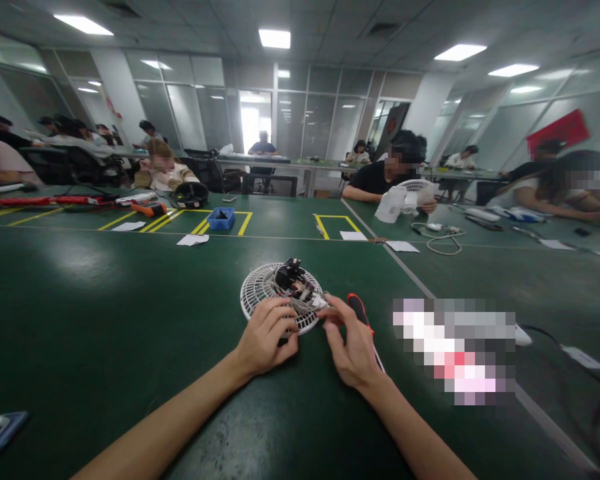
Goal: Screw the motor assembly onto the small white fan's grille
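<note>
On the green table (130, 313) I see a round white fan cover (253, 293) with black parts (291, 270) and wires on top. My left hand (267, 335) has bent fingers at its near edge. My right hand (351, 341) reaches its right edge, by a white plug (320, 302). I can't tell if either grips anything. A screwdriver (359, 309) lies beside my right hand.

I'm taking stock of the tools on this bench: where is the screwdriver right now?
In the head view, the screwdriver lies on the green table, right of the round white grille and along the outer side of the right hand.
</note>
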Demonstrator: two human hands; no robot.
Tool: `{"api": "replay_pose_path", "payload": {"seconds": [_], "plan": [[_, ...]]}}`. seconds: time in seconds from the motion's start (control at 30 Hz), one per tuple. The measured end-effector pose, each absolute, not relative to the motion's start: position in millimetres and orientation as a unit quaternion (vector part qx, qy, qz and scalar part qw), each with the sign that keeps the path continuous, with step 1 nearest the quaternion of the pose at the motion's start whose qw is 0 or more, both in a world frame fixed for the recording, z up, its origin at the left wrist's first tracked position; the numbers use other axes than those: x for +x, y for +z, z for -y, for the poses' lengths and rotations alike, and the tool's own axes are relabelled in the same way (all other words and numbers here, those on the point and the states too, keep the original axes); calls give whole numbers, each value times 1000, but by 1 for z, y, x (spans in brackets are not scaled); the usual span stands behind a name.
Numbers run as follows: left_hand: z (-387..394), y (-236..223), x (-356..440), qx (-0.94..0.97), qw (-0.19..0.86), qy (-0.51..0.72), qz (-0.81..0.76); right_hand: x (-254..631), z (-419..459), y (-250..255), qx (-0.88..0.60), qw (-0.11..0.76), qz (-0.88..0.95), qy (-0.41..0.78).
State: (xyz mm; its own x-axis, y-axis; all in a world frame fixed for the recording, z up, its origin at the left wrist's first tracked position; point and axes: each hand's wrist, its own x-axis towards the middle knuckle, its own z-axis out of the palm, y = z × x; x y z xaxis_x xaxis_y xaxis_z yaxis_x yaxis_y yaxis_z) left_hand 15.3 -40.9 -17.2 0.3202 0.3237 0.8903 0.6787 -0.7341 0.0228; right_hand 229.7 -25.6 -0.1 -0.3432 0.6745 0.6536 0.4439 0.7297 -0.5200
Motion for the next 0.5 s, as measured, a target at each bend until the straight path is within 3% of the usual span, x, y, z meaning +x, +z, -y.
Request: {"api": "replay_pose_path", "payload": {"seconds": [0.13, 0.23, 0.37, 0.5], "plan": [[41, -16, 13, -790, 167, -494, 323, 249, 4, 3, -499, 470, 726, 50], [41, -15, 12, -791, 159, -495, 322, 265, -10, -2, -595, 368, 714, -5], [41, -15, 10, -794, 145, -494, 323, 278, -17, -12, -650, 228, 724, 11], [41, -17, 7, -795, 144, -491, 327, 282, -16, -15, -645, 210, 734, 34]]}}
